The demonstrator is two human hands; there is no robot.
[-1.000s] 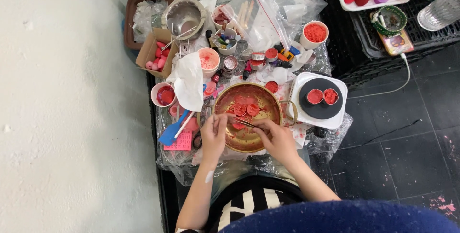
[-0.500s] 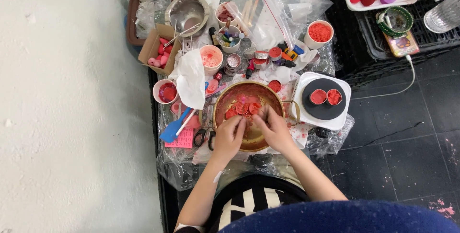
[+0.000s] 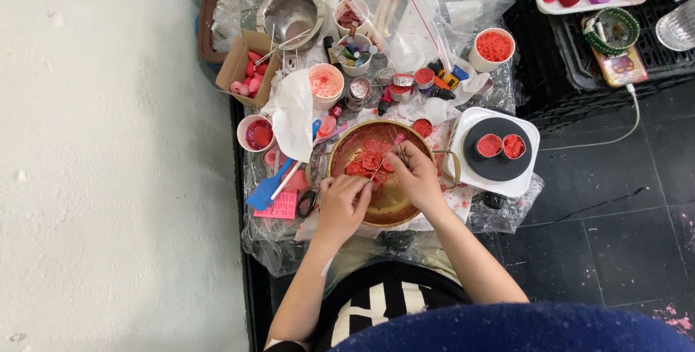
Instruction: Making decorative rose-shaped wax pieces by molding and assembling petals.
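A round brass tray sits in front of me on a low table covered in clear plastic. Several small red wax-filled cups lie on its far half. My left hand rests over the tray's near left side, fingers curled toward the cups. My right hand is over the tray's middle and pinches a thin stick that points at the red cups.
A white hot plate with two red-filled tins stands right of the tray. A blue spatula, scissors, cups of red wax, a metal pot and plastic bags crowd the table. Black crates are at the upper right.
Both hands have moved farther onto the tray toward the red cups. My right hand has shifted from the near edge to the tray's middle.
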